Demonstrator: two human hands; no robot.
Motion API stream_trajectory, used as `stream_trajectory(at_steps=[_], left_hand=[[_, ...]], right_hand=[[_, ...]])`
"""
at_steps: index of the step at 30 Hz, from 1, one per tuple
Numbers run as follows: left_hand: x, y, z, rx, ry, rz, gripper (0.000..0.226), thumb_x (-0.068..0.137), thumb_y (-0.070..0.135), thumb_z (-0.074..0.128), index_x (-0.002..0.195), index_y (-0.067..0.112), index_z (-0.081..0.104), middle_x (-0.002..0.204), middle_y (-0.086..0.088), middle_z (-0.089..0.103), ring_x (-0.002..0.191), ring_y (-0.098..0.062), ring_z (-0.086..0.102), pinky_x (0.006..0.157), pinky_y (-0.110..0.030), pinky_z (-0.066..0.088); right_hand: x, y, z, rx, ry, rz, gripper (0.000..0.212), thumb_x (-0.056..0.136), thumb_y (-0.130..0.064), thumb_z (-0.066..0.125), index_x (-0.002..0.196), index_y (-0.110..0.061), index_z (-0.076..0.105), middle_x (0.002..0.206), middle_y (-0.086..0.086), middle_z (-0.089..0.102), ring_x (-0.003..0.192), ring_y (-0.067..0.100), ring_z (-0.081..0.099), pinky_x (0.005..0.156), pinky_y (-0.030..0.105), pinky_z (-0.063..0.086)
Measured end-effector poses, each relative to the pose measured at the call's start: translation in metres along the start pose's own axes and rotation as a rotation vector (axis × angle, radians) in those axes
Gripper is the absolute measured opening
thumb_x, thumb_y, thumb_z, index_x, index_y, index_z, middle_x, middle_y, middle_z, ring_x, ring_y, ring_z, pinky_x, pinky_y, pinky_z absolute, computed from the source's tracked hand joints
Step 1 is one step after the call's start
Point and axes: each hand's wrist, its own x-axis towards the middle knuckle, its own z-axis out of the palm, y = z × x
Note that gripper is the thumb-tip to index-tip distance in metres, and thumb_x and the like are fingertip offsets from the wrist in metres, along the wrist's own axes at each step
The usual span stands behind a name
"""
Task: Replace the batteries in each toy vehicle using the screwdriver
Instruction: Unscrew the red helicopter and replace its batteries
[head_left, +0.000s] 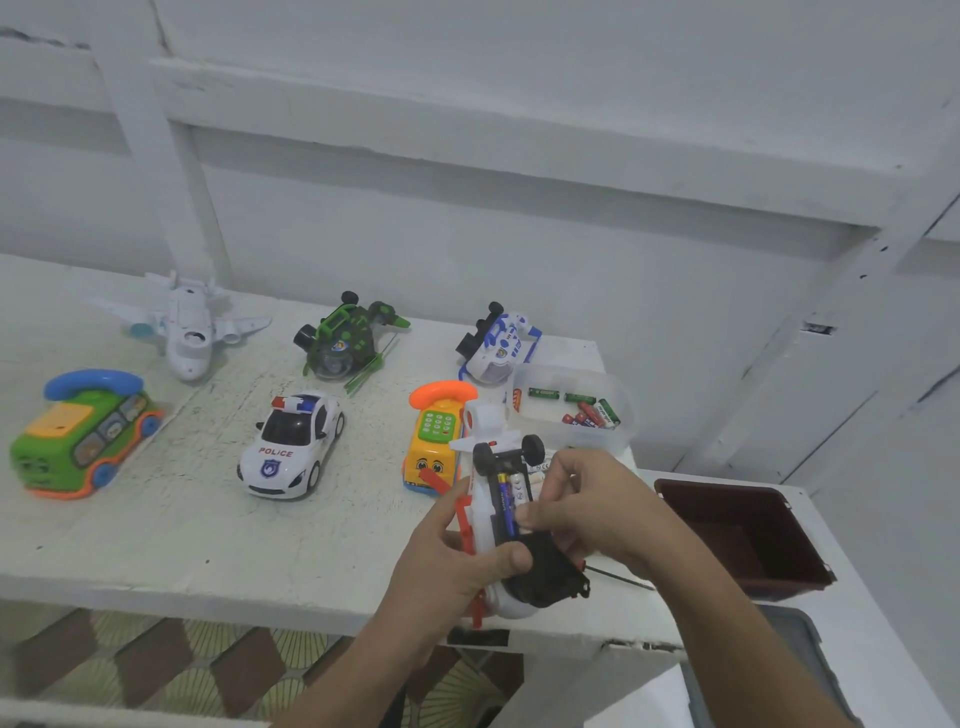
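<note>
White toy helicopter (491, 525), belly up, gripped in left hand (452, 566); right hand (587, 506) pinches its batteries (506, 499); six other toys on tabletop (208, 530).

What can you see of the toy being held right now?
The white plastic toy vehicle with red trim is held above the table's front edge, turned belly-up. Its battery bay is open, showing batteries inside. Two black wheels on an axle sit at the far end; a black part hangs at the near end. The left hand cradles its body; the right hand fingers the bay.

Glossy plastic police car (291, 447) on rough painted table (156, 519).
</note>
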Motion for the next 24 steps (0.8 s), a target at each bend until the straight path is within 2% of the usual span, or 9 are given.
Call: stream_trajectory(at_steps=[4,8,10,12,14,17,19,21,24], left_hand=[[0.001,0.003,-0.002,-0.009,-0.032,0.001,0.075,0.045,0.044,0.097,0.111,0.041,0.062,0.094,0.002,0.077,0.091,-0.020,0.074,0.083,-0.050,0.060],[0.000,0.008,0.002,-0.035,-0.039,0.000,0.066,0.047,0.039,0.083,0.110,0.035,0.063,0.094,0.004,0.078,0.090,-0.018,0.074,0.081,-0.044,0.061],[0.001,0.007,0.002,-0.070,-0.010,-0.034,0.066,0.049,0.043,0.081,0.112,0.032,0.065,0.097,0.001,0.078,0.093,-0.023,0.074,0.080,-0.048,0.061],[0.003,0.005,0.000,-0.105,0.009,-0.071,0.071,0.047,0.051,0.079,0.113,0.031,0.065,0.100,-0.002,0.077,0.093,-0.028,0.074,0.072,-0.050,0.062],[0.004,0.005,-0.002,-0.117,0.019,-0.083,0.073,0.046,0.056,0.077,0.114,0.031,0.065,0.100,-0.003,0.077,0.092,-0.029,0.074,0.068,-0.048,0.062],[0.002,0.005,-0.001,-0.100,0.021,-0.083,0.071,0.048,0.060,0.074,0.113,0.033,0.065,0.101,-0.001,0.077,0.093,-0.029,0.073,0.072,-0.052,0.061],[-0.001,0.005,0.002,-0.106,0.021,-0.094,0.068,0.049,0.062,0.072,0.111,0.033,0.065,0.099,-0.001,0.077,0.091,-0.029,0.074,0.070,-0.050,0.062],[-0.004,0.007,0.007,-0.111,0.014,-0.106,0.066,0.051,0.062,0.069,0.109,0.032,0.064,0.094,0.001,0.078,0.086,-0.028,0.075,0.064,-0.046,0.062],[-0.008,0.009,0.011,-0.099,-0.005,-0.109,0.062,0.050,0.062,0.068,0.106,0.035,0.063,0.086,0.007,0.077,0.083,-0.022,0.075,0.065,-0.045,0.063]], right_hand=[[0.002,0.001,-0.002,0.076,-0.025,-0.022,0.032,0.073,-0.013,0.083,0.076,-0.008,0.051,0.059,0.007,0.066,0.050,0.022,0.066,0.045,0.026,0.050],[0.002,0.009,-0.012,0.196,-0.093,-0.088,0.032,0.068,-0.019,0.085,0.080,-0.007,0.058,0.058,0.009,0.057,0.044,0.017,0.053,0.046,0.028,0.048],[0.000,0.018,-0.018,0.346,-0.171,-0.175,0.025,0.071,-0.016,0.083,0.083,-0.010,0.062,0.072,0.014,0.059,0.055,0.019,0.056,0.053,0.031,0.047],[-0.004,0.032,-0.021,0.425,-0.256,-0.308,0.020,0.075,-0.003,0.072,0.090,-0.014,0.067,0.093,0.011,0.066,0.079,0.021,0.061,0.066,0.032,0.049],[-0.010,0.041,-0.020,0.420,-0.321,-0.424,0.032,0.073,0.006,0.067,0.092,-0.019,0.071,0.107,0.007,0.067,0.095,0.020,0.060,0.075,0.035,0.048],[-0.014,0.043,-0.011,0.330,-0.236,-0.510,0.024,0.070,-0.010,0.076,0.089,-0.023,0.070,0.099,0.007,0.065,0.083,0.013,0.060,0.069,0.031,0.048],[-0.011,0.040,-0.006,0.306,-0.137,-0.540,0.021,0.073,-0.020,0.073,0.091,-0.025,0.063,0.091,0.003,0.061,0.075,0.011,0.056,0.065,0.031,0.045],[-0.009,0.038,-0.005,0.263,-0.056,-0.560,0.022,0.081,-0.022,0.070,0.096,-0.032,0.057,0.084,-0.004,0.055,0.071,0.012,0.051,0.065,0.029,0.043],[-0.009,0.032,-0.003,0.074,0.083,-0.599,0.026,0.090,-0.017,0.065,0.099,-0.040,0.056,0.078,-0.008,0.053,0.069,0.013,0.052,0.064,0.026,0.047]])
